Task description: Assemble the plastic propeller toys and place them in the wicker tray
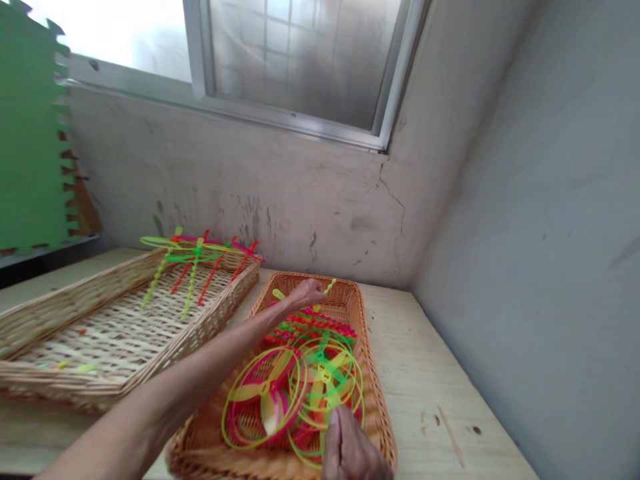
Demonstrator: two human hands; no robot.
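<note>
Left hand (307,293) curled shut around lime beaded stick (329,287) at far end of orange wicker basket (373,373); right hand (353,453), closure unclear, beside neon propeller rings (280,377) in basket. Overlapping rims favour lifting pieces singly.

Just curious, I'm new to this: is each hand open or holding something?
Left hand: closed, apparently on a green toy stick.
Right hand: cannot be told.

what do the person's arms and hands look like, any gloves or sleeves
Both are bare. The left hand and its forearm show no glove, sleeve, watch or bracelet up to the picture's edge. The right hand is also ungloved, but the lower edge cuts it off, so its wrist does not show.
</note>
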